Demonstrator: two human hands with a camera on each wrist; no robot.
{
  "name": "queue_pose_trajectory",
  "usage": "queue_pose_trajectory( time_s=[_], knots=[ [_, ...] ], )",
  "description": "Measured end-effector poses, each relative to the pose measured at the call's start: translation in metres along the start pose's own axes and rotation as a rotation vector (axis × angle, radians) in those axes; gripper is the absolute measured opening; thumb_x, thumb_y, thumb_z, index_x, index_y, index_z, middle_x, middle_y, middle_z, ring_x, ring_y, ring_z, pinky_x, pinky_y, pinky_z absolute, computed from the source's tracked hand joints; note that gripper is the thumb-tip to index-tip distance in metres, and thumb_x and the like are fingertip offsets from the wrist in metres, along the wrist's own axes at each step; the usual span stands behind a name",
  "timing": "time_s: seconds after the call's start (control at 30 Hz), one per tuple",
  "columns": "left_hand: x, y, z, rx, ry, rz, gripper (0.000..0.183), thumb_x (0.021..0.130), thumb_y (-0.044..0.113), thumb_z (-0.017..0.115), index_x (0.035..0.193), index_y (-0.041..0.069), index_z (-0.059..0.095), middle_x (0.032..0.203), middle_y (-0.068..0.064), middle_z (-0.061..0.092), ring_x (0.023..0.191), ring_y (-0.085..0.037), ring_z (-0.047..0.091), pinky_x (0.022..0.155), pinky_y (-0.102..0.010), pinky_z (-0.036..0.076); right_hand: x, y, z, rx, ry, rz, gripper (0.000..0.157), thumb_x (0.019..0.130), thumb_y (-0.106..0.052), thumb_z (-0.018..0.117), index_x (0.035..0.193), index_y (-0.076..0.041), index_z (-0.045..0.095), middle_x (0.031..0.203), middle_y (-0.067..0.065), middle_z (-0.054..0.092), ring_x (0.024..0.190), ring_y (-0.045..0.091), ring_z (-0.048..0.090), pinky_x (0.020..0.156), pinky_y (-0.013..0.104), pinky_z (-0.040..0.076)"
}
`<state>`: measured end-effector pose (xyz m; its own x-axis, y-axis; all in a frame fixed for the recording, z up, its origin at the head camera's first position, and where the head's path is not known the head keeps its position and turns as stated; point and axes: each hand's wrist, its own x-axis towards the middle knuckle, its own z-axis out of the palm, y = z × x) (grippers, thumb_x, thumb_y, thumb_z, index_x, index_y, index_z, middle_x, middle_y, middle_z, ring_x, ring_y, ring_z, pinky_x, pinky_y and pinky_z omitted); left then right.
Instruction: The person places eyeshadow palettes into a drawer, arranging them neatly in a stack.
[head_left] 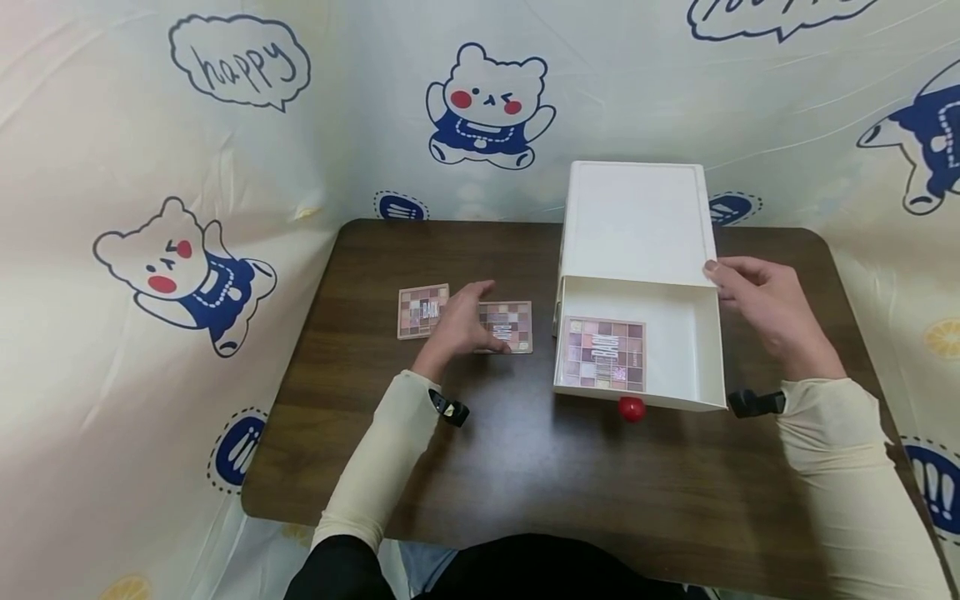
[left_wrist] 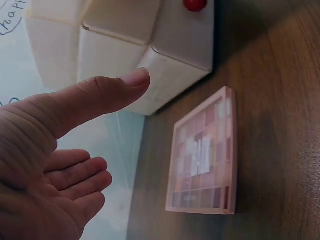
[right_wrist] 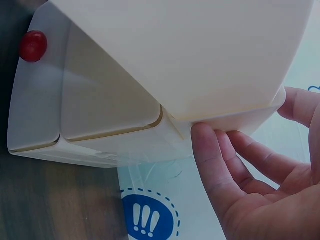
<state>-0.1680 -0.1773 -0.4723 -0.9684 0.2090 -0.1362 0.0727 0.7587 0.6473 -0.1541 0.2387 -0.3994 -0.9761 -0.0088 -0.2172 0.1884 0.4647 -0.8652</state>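
My left hand (head_left: 459, 325) hovers with spread fingers over two eyeshadow palettes on the table. The left palette (head_left: 420, 312) is partly covered by the hand, as is the right palette (head_left: 513, 327). In the left wrist view, thumb and fingers stand apart from a pink-framed palette (left_wrist: 200, 155). A white drawer box (head_left: 637, 221) has its top drawer (head_left: 686, 350) pulled out, with another palette (head_left: 604, 354) lying in the drawer's left part. My right hand (head_left: 772, 308) grips the box's right side near its front top corner; some fingertips are partly hidden behind it.
A red round knob (head_left: 632, 409) sits on a lower drawer front (right_wrist: 37, 100), under the pulled-out drawer. The brown wooden table (head_left: 510, 483) meets a patterned curtain (head_left: 360, 100) at the back and sides. A dark wrist camera (head_left: 752, 404) is on the right wrist.
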Motion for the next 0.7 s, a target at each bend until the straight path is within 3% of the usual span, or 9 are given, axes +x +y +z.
queue_pose_trajectory(
  time_s=[0.2,0.43,0.7],
  knots=[
    [0.007,-0.011,0.008,0.036,-0.020,0.000,0.116,0.055,0.021,0.102,0.151,0.004,0.040,0.151,-0.014,0.044,0.139,-0.032,0.040,0.115,-0.046,0.033,0.000,-0.001,0.000,0.001,0.004,-0.002,0.070,0.099,-0.052,0.055,0.143,0.002,0.050,0.135,0.021,0.052,0.086,0.004,0.064,0.071,0.013,0.053],
    [0.013,-0.023,0.015,0.068,-0.065,-0.050,0.119,0.056,0.017,0.101,0.153,0.003,0.036,0.155,-0.017,0.039,0.142,-0.033,0.035,0.117,-0.047,0.029,0.000,-0.001,0.001,-0.005,0.004,0.002,0.070,0.099,-0.052,0.054,0.144,0.002,0.049,0.135,0.022,0.052,0.084,0.003,0.064,0.070,0.012,0.052],
    [0.020,-0.034,0.023,0.097,-0.080,-0.044,0.124,0.048,0.015,0.103,0.151,-0.003,0.037,0.151,-0.021,0.042,0.140,-0.035,0.037,0.117,-0.045,0.030,0.000,0.000,0.001,0.012,0.006,-0.003,0.069,0.100,-0.050,0.055,0.143,0.003,0.050,0.134,0.021,0.052,0.087,0.007,0.064,0.071,0.014,0.053]
  ],
)
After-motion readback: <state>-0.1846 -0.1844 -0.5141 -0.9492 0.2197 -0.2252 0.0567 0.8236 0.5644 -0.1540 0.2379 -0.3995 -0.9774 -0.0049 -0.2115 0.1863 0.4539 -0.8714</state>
